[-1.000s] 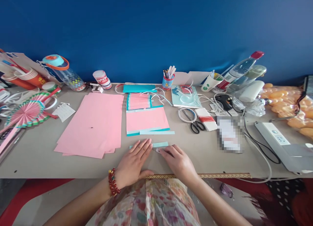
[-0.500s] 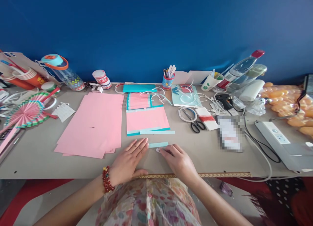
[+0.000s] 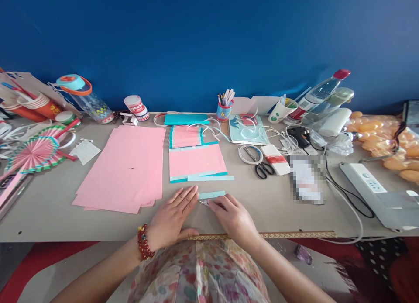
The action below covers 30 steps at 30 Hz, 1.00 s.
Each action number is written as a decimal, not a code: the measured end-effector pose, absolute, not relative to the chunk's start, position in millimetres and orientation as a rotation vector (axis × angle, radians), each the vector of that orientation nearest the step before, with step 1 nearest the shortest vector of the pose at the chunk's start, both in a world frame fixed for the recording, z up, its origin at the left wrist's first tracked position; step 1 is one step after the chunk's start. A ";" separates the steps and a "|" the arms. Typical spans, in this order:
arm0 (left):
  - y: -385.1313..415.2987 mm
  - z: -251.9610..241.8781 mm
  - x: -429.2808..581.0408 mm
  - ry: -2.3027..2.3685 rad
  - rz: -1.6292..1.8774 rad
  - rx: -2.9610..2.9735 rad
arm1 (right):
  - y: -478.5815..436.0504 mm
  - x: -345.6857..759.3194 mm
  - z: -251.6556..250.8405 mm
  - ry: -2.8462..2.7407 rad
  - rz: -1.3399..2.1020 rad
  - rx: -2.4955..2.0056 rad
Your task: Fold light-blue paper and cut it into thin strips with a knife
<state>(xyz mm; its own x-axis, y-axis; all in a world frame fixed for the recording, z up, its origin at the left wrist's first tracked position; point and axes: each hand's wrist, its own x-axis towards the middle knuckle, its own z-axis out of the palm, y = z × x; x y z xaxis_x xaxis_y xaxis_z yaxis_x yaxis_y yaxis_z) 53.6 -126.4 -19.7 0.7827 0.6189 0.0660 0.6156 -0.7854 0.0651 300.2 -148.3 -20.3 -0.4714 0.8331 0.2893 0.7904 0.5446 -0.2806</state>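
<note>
My left hand [image 3: 174,212] lies flat on the table with fingers stretched out. Its fingertips rest at the left end of a short light-blue paper strip [image 3: 212,194]. Just below that strip, my right hand [image 3: 233,215] is closed around a small, clear-whitish tool with a thin tip [image 3: 203,202]; most of it is hidden in the fingers, so its exact kind cannot be made out. Beyond the hands lies a pink paper sheet with teal edges [image 3: 198,160], with a longer light-blue strip [image 3: 211,178] along its near edge. Pleated pink paper [image 3: 186,136] sits behind it.
Large pink sheets [image 3: 122,167] are stacked on the left, near a folded paper fan [image 3: 34,152]. Black-handled scissors [image 3: 264,170], a tape roll [image 3: 246,154] and red thread on a white card [image 3: 276,159] lie right. A patterned strip [image 3: 294,235] runs along the front edge.
My right hand has shifted slightly left with the small tool, bringing its tip closer to my left fingertips beneath the short strip. My left hand stays in place.
</note>
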 end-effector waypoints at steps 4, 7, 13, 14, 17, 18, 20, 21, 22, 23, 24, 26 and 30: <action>-125.1 -17.6 52.1 0.979 0.157 2.872 | -148.6 297.8 -18.7 -2.391 0.184 -1.332; -123.1 -10.6 44.7 0.952 0.236 2.759 | -148.1 297.9 -16.4 -2.383 0.186 -1.331; -123.6 -7.6 25.5 0.876 0.339 2.643 | -147.7 298.1 -14.9 -2.380 0.187 -1.320; -124.5 -9.9 24.3 0.838 0.310 2.651 | -147.6 298.0 -14.7 -2.376 0.187 -1.323; -127.0 -16.3 24.3 0.814 0.246 2.684 | -146.9 297.4 -13.8 -2.370 0.192 -1.326; -127.5 -17.4 24.9 0.816 0.238 2.696 | -146.5 297.1 -13.6 -2.374 0.192 -1.323; -128.0 -17.9 26.1 0.815 0.235 2.716 | -145.6 296.5 -13.6 -2.386 0.188 -1.318; -128.0 -17.6 26.5 0.814 0.234 2.724 | -145.2 296.3 -13.8 -2.391 0.185 -1.316; -127.9 -17.1 26.7 0.813 0.234 2.729 | -145.0 296.0 -14.2 -2.396 0.185 -1.316; -127.8 -16.6 26.8 0.815 0.232 2.730 | -144.9 295.9 -14.6 -2.399 0.187 -1.317; -127.6 -16.3 26.8 0.818 0.229 2.727 | -145.1 295.8 -15.1 -2.400 0.193 -1.319; -127.4 -16.0 26.5 0.826 0.224 2.718 | -146.2 296.1 -16.0 -2.402 0.218 -1.319; -127.2 -16.4 26.0 0.829 0.215 2.718 | -148.8 295.4 -16.7 -2.403 0.255 -1.303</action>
